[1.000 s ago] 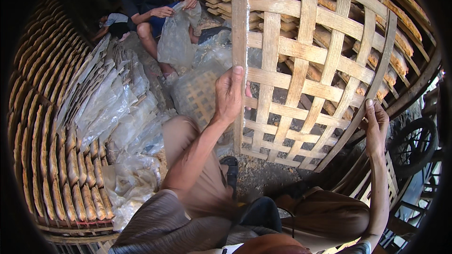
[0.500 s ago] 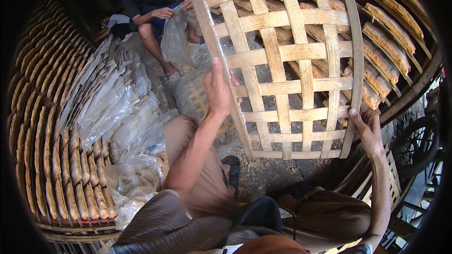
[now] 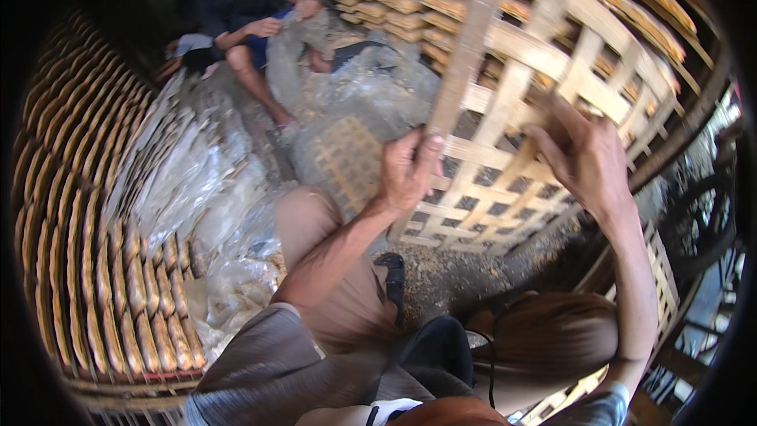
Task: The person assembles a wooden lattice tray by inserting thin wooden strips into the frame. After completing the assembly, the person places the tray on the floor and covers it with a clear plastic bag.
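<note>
A woven bamboo lattice panel (image 3: 527,54) stands tilted in front of me, its face turned toward the right. My left hand (image 3: 406,172) is closed around the wooden bar (image 3: 465,51) on the panel's left side, thumb on the near face. My right hand (image 3: 590,159) is over the lattice face, thumb and fingers apart. Motion blurs its fingertips, so I cannot tell whether they touch the strips. Behind the panel, stacked racks of orange-brown slabs (image 3: 394,4) show in part.
Long rows of similar slabs (image 3: 150,300) fill the left side. Beside them lies a heap of clear plastic sheets (image 3: 201,189). Another lattice (image 3: 347,159) lies under plastic on the floor. Farther back, a seated person (image 3: 244,24) handles plastic. A dark wheel (image 3: 702,225) is at right.
The panel has swung from facing me to an angle, lower and farther right. My right hand has left its lower right edge and moved up over the lattice. My left hand has shifted right.
</note>
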`<state>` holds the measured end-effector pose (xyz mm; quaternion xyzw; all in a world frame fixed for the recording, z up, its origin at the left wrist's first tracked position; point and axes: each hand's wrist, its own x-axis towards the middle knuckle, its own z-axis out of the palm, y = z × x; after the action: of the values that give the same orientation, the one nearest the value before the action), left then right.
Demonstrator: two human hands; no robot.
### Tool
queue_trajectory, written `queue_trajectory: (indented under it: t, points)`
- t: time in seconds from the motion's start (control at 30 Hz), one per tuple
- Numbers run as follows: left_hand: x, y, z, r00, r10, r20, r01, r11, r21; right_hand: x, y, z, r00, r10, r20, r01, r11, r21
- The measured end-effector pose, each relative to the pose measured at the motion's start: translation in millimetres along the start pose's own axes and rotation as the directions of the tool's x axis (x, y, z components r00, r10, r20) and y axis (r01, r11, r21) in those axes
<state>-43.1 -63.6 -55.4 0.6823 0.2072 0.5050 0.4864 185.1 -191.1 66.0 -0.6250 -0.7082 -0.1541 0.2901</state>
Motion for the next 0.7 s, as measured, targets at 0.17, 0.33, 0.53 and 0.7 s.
queue_trajectory:
  t: [0.17, 0.33, 0.53, 0.7]
  points:
    - [4, -8, -9, 0.977, 0.118, 0.178, -0.140, 0.983, 0.118, 2, -5, -8, 0.952, 0.233, 0.200, -0.283, 0.919, 0.274]
    - [7, -8, -8, 0.996, 0.021, 0.082, -0.035, 0.984, 0.172, -4, -8, 13, 0.872, 0.487, 0.050, -0.392, 0.635, 0.666]
    - [25, -3, -42, 0.944, -0.204, -0.258, 0.227, 0.972, 0.062, -6, 53, -4, 0.884, 0.015, -0.467, -0.073, 0.992, -0.107]
    - [37, -9, -60, 0.858, -0.298, -0.419, 0.262, 0.955, -0.142, -51, 73, 19, 0.750, 0.599, 0.279, -0.654, 0.612, 0.444]
